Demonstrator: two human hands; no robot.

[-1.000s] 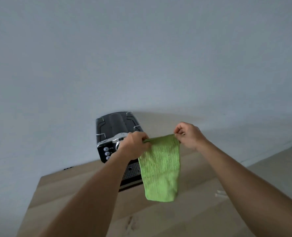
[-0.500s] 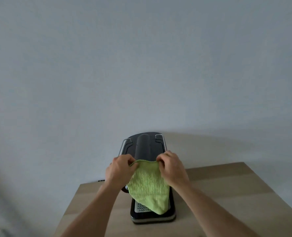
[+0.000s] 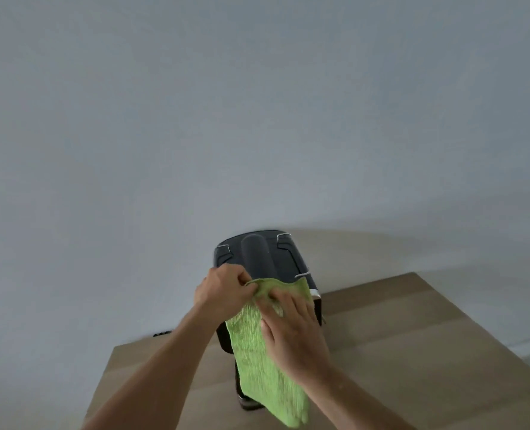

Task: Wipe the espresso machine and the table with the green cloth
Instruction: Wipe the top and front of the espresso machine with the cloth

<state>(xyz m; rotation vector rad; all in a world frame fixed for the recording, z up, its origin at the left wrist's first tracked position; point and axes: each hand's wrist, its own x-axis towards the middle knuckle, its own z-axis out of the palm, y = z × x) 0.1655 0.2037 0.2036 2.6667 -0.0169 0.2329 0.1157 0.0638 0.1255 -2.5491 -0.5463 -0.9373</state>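
The black espresso machine (image 3: pixel 259 254) stands on the wooden table (image 3: pixel 412 352) against the wall. A green cloth (image 3: pixel 257 352) hangs over its front, from the top edge down past the drip tray, hiding the controls. My left hand (image 3: pixel 223 294) pinches the cloth's upper left corner at the machine's top. My right hand (image 3: pixel 291 330) lies flat on the cloth with fingers stretched out, pressing it against the machine's front.
A plain grey wall fills the upper view right behind the machine. A small dark object (image 3: pixel 161 334) sits at the table's back left edge. Bare tabletop extends to the right and left of the machine; pale floor shows at the far right.
My right hand let go of the cloth's top corner and now lies flat on it. The cloth has come to hang against the machine's front. The view has drawn closer.
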